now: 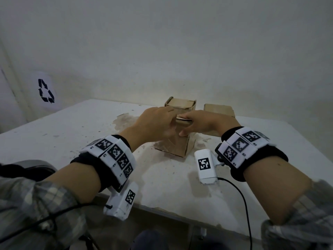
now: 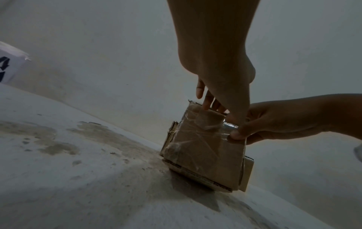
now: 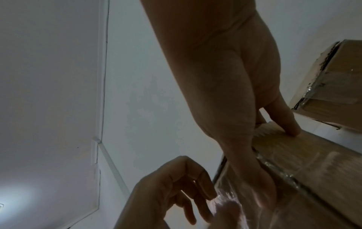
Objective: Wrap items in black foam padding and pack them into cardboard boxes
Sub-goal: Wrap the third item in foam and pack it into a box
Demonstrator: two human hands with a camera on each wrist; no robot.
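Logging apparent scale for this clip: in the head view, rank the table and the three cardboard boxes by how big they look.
1. Table, by far the largest.
2. Near box, under both hands and partly hidden; nearness enlarges it.
3. Back-middle box and back-right box: alike, partly hidden, unranked.

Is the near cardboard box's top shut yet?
Nearly: both hands, left hand and right hand, press its flaps down on the near cardboard box.
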